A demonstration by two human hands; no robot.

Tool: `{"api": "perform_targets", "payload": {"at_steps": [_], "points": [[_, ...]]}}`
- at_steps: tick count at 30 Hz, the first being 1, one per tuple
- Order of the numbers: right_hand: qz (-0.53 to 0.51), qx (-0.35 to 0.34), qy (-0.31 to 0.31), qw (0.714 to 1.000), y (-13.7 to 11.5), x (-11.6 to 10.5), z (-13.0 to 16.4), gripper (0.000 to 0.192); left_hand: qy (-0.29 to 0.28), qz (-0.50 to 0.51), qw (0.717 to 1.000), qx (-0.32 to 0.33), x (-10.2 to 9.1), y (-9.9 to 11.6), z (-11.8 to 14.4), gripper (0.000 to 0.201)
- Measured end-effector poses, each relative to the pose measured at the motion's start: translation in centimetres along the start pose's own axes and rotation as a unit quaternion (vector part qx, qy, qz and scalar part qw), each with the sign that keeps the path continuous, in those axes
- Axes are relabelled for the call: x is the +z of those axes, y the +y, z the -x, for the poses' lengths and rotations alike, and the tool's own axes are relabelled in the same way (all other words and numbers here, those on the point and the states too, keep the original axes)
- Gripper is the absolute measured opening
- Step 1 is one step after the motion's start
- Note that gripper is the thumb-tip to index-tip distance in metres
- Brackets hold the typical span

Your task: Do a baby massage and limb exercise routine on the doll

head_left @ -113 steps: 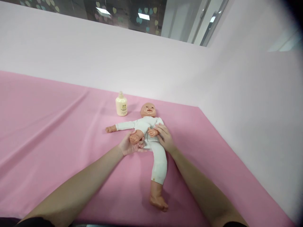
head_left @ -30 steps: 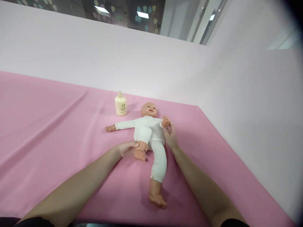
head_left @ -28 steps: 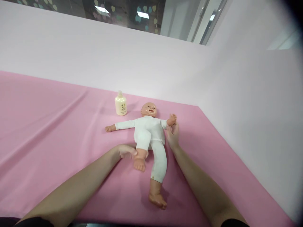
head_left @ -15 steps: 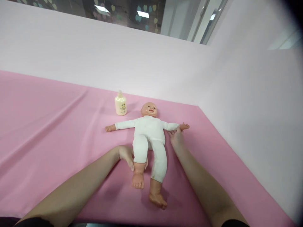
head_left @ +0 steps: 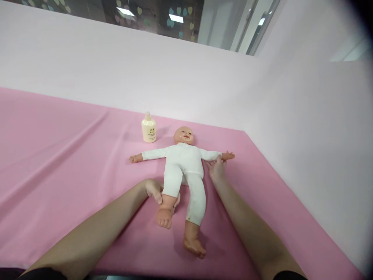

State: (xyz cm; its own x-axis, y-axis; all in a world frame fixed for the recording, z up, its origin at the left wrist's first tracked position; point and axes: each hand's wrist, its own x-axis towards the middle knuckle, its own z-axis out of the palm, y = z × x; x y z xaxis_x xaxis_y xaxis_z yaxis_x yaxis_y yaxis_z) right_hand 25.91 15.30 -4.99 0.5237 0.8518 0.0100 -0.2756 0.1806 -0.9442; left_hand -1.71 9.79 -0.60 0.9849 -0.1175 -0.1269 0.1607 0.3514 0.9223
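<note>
A baby doll with a white cloth body lies on its back on the pink sheet, head toward the wall and arms stretched sideways. My left hand is wrapped round the doll's lower leg on the left, just above the foot, thumb on one side and fingertips showing on the other. That leg is slightly raised. My right hand grips the doll's forearm on the right near its wrist, the thumb on top and the fingers underneath. The doll's other leg and other arm lie untouched.
A cream-coloured pump bottle stands on the sheet left of the doll's head. White walls rise behind and at the right. Beyond the back wall is a window with hanging heart shapes and light reflections.
The doll's leg in my left hand has swung a little to the left and its foot has turned. My right hand and the doll's held arm have barely moved.
</note>
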Motion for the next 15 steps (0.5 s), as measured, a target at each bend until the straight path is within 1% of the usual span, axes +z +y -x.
{"api": "perform_targets", "payload": {"at_steps": [2,4,6,8,10,12,14,15], "points": [[0.006,-0.025,-0.008,1.000,-0.4,0.2,0.5,0.061,-0.016,0.047,0.998,0.041,-0.5,-0.7,0.0,0.055],[0.015,-0.060,-0.014,0.998,-0.9,0.6,1.3,0.064,-0.011,0.085,0.990,0.108,-1.2,-1.4,0.0,0.053],[0.037,-0.111,-0.029,0.993,-1.5,1.0,2.2,0.066,0.023,0.135,0.975,0.172,-1.7,-1.8,-0.1,0.050],[0.074,-0.180,-0.068,0.979,-1.9,1.4,3.0,0.067,0.079,0.196,0.953,0.216,-2.0,-1.9,-0.1,0.049],[0.113,-0.242,-0.126,0.955,-2.0,1.7,3.6,0.064,0.141,0.250,0.928,0.237,-2.2,-1.8,-0.2,0.048],[0.162,-0.280,-0.189,0.927,-1.8,1.8,4.0,0.058,0.188,0.283,0.908,0.245,-2.1,-1.5,-0.3,0.049],[0.230,-0.314,-0.243,0.889,-1.6,1.7,4.3,0.051,0.219,0.296,0.897,0.245,-2.1,-1.3,-0.4,0.049],[0.267,-0.336,-0.266,0.863,-1.6,1.6,4.4,0.047,0.231,0.299,0.893,0.244,-2.0,-1.2,-0.4,0.049]]}}
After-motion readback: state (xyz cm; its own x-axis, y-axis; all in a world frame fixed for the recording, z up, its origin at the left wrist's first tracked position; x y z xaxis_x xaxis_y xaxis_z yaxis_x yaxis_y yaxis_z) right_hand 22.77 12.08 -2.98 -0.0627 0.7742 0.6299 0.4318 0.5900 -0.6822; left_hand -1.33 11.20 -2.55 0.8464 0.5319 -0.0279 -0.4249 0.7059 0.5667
